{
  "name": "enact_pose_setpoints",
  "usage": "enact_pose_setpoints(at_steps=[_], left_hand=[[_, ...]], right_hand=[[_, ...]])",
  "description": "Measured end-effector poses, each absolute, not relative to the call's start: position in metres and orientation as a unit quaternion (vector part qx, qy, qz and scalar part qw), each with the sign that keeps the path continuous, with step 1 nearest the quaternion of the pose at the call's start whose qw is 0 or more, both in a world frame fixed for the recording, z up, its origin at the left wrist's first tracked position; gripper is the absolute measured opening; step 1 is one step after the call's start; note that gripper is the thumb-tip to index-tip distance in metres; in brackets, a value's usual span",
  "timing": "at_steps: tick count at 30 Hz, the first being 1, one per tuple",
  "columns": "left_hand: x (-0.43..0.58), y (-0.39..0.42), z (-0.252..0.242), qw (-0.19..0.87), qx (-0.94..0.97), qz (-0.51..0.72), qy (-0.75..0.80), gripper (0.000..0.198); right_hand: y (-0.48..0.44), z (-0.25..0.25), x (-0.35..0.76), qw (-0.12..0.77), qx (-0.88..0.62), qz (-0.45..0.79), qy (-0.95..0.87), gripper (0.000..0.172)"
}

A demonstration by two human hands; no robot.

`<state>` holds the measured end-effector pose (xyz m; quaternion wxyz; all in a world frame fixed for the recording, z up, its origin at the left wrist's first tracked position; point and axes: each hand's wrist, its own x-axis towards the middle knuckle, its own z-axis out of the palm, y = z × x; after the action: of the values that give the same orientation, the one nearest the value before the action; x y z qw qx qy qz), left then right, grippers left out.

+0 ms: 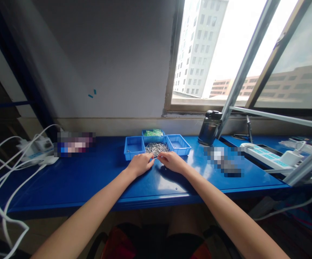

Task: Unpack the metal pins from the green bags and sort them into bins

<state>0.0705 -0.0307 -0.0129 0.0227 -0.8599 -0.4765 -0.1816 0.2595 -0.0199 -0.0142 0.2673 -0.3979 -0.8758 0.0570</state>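
My left hand (141,163) is closed in a pinch, with its fingertips beside a pile of small silvery metal pieces (156,147). Facing it, my right hand (172,162) pinches too, a short way off. A thin shiny metal piece (156,158) shows between the two sets of fingertips; its exact kind is too small to tell. Around the pile stand a left blue bin (134,155) with a few bits in it, a right blue bin (182,152) with little visible inside, and a back blue bin (154,138) holding green plastic packets (153,133).
On the blue table (91,180), a dark bottle (210,127) stands right of the bins. White cables (18,162) tangle at far left, a power strip (266,156) lies at right. A small round bit (176,188) rests near the front edge. Blurred items lie on both sides.
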Motion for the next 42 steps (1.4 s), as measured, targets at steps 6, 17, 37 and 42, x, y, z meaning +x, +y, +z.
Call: enact_pose_setpoints(at_steps=[6, 17, 37, 42], left_hand=[[0.0706, -0.0311, -0.0119, 0.018, -0.875, -0.166, -0.455, 0.018], [0.0712, -0.031, -0.011, 0.019, -0.876, -0.167, -0.453, 0.021], [0.0719, -0.0316, -0.0091, 0.021, -0.874, -0.215, -0.434, 0.023], [0.0738, -0.034, -0.0074, 0.007, -0.892, -0.229, -0.391, 0.022]], right_hand=[[-0.0232, -0.0109, 0.2589, 0.271, -0.402, 0.056, -0.872, 0.015], [-0.0238, -0.0096, 0.2606, 0.284, -0.404, 0.056, -0.868, 0.014], [-0.0185, -0.0172, 0.2616, 0.222, -0.409, 0.051, -0.884, 0.015], [-0.0204, -0.0159, 0.2603, 0.225, -0.392, 0.066, -0.889, 0.016]])
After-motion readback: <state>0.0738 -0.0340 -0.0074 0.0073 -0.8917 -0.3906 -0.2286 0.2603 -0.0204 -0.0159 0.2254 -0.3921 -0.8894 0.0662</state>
